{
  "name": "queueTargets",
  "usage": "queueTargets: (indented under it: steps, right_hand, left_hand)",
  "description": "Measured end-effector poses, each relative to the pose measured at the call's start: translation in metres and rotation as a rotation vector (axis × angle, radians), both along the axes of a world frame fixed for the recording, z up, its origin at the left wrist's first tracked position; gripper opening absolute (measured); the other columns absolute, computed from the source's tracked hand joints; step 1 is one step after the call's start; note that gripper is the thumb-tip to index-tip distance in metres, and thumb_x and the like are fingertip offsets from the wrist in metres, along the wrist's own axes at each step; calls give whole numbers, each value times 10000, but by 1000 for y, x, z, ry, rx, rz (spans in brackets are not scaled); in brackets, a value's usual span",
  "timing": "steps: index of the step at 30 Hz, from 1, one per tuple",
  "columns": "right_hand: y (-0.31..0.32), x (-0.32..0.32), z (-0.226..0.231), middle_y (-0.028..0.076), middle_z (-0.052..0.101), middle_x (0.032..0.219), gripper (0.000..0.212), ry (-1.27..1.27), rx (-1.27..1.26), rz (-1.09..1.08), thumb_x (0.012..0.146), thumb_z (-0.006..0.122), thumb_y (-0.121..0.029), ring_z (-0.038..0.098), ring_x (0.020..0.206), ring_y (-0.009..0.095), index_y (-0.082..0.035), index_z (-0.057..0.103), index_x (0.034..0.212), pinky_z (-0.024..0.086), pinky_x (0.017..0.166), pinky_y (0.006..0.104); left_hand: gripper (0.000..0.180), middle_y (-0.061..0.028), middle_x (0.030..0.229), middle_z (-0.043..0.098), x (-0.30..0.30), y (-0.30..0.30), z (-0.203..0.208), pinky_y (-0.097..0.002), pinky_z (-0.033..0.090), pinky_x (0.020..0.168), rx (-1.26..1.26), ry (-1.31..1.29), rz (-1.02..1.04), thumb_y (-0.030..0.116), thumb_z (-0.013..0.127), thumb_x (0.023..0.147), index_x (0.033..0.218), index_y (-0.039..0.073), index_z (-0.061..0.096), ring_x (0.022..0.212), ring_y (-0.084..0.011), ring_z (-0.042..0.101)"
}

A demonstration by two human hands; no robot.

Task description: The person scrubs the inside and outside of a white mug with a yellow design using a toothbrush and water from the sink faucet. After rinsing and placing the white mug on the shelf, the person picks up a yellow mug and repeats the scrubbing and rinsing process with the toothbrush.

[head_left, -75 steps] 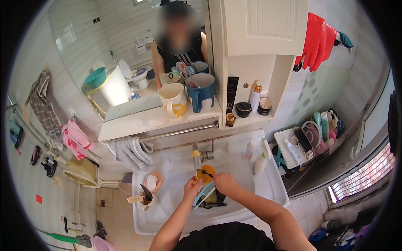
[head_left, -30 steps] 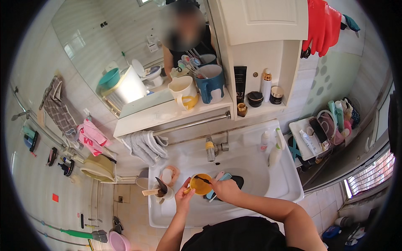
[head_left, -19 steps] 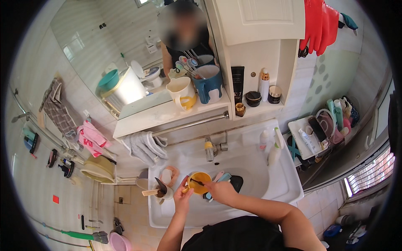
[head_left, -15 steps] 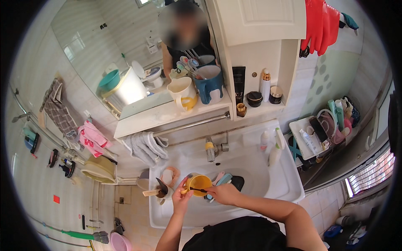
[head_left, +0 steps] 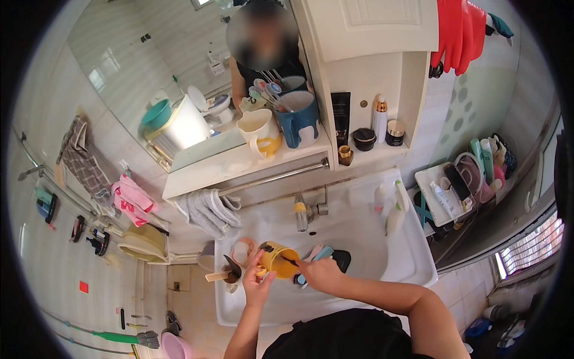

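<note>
Over the near left part of the white sink (head_left: 382,287), my left hand (head_left: 258,284) is closed round the handle side of a yellow mug (head_left: 270,258) with a dark patch on its outside. The mug is tilted, and its mouth faces right. My right hand (head_left: 320,274) grips a thin dark stick-like tool (head_left: 290,261), whose tip reaches inside the mug; its kind cannot be made out. Behind my right hand, a teal item (head_left: 324,252) and a black item (head_left: 342,259) lie in the basin, partly hidden.
Left of my left hand, a cup (head_left: 232,287) holds a wooden-handled item. The faucet (head_left: 300,213) stands behind the mug. A bottle (head_left: 394,218) sits on the sink's right rim. Overhead is a shelf with a white-and-yellow mug (head_left: 260,128) and a blue mug (head_left: 300,122).
The yellow mug has tipped so that its mouth turns more to the right. The dark tool has shifted upward inside it, with my right hand slightly farther right.
</note>
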State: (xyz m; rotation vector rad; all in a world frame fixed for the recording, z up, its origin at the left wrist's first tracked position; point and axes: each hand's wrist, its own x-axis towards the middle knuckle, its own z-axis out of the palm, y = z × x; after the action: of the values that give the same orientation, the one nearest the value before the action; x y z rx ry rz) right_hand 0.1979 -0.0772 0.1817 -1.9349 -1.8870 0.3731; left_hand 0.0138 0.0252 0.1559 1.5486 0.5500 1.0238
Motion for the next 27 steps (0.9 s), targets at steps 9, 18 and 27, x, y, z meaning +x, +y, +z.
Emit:
queueTargets:
  steps: [9, 18, 27]
  right_hand:
    - [4, 9, -6, 86, 607, 633, 258, -48, -7, 90, 823, 548, -199, 592, 498, 273, -114, 589, 1063, 461, 432, 391]
    - [-3, 21, -7, 85, 596, 614, 351, -71, 48, 101, 791, 564, -168, 603, 527, 260, -128, 572, 1139, 459, 446, 389]
    - [-14, 25, -12, 82, 608, 650, 375, -31, 50, 106, 768, 536, -134, 620, 571, 267, -165, 571, 1141, 472, 469, 386]
  left_hand:
    - [269, -200, 1315, 448, 3, 3, 1, -313, 410, 909, 73, 73, 34, 25, 708, 724, 791, 39, 447, 1232, -258, 420]
    - [288, -173, 1261, 511, 5, 5, 4, -262, 427, 791, 281, 346, 120, 49, 733, 691, 753, 43, 453, 1193, -272, 470]
    - [282, -169, 1237, 525, 15, 8, 2, -337, 394, 924, 320, 385, 206, 21, 733, 665, 739, 17, 460, 1168, -291, 487]
